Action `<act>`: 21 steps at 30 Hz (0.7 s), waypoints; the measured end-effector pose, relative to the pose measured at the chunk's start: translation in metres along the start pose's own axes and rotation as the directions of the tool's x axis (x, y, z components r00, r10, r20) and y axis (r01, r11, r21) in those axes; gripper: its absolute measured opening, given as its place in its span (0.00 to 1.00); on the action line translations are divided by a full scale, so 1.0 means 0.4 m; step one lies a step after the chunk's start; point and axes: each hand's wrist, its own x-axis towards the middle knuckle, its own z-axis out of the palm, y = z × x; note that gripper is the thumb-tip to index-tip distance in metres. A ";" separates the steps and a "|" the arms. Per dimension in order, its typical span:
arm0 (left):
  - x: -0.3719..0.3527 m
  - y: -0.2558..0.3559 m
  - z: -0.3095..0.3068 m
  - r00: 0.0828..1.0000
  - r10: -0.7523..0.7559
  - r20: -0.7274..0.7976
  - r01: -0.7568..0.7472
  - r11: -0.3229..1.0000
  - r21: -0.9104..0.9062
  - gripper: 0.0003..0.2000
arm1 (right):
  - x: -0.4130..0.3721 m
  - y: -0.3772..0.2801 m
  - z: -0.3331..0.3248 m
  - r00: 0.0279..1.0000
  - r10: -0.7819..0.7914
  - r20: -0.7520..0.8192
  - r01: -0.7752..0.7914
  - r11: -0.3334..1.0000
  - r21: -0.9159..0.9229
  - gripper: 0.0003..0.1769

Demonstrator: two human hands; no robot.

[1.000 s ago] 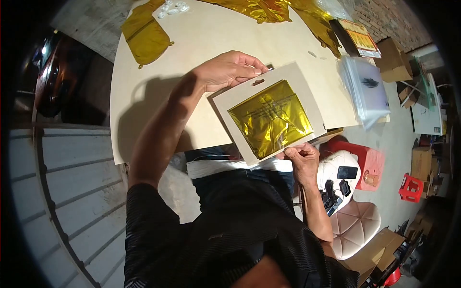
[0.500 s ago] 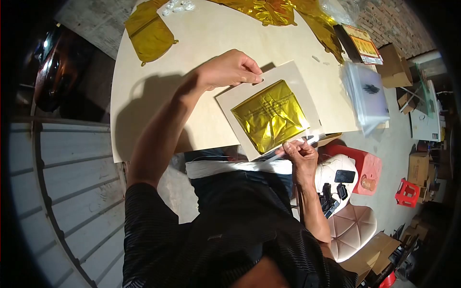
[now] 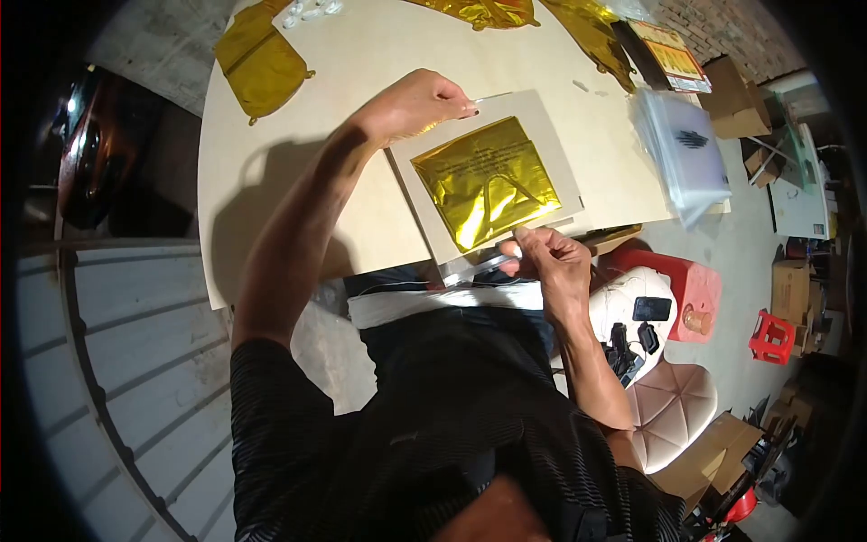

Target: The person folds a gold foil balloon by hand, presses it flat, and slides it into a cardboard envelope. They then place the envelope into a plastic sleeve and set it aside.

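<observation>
A folded gold foil sheet (image 3: 488, 185) with faint dark print lies on a pale square card (image 3: 517, 107) at the table's near edge. The closed fingers of my left hand (image 3: 417, 106) pinch at the card's far edge. By the near edge, thumb and fingers of my right hand (image 3: 555, 262) are pressed together on a shiny strip of clear plastic film (image 3: 479, 264), which runs along the card's lower side. The tip of that pinch is just below the foil.
More gold foil pieces (image 3: 257, 68) lie along the far side of the wooden table (image 3: 361, 59). A stack of clear plastic sleeves (image 3: 682, 158) and a printed box (image 3: 668, 54) sit at the right. Beyond are a red stool (image 3: 772, 337) and a padded chair (image 3: 673, 411).
The card and foil have shifted slightly left and away from me in view, both hands with them. The foil looks flatter, and the plastic strip sits lower along the card's near edge.
</observation>
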 end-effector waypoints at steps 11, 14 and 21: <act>-0.034 -0.013 0.003 0.829 0.355 -0.432 0.042 0.731 0.681 0.19 | 0.016 -0.083 -0.086 0.929 0.134 0.344 -0.063 0.976 -0.210 0.19; -0.092 0.036 0.061 0.797 0.539 -0.271 -0.198 0.658 0.727 0.24 | 0.044 -0.122 -0.118 0.951 -0.014 0.309 0.085 0.972 -0.220 0.17; -0.151 0.018 0.150 0.879 0.469 -0.086 -0.242 0.595 0.766 0.38 | 0.327 -0.341 -0.221 0.780 -0.602 0.168 0.490 0.422 -0.763 0.13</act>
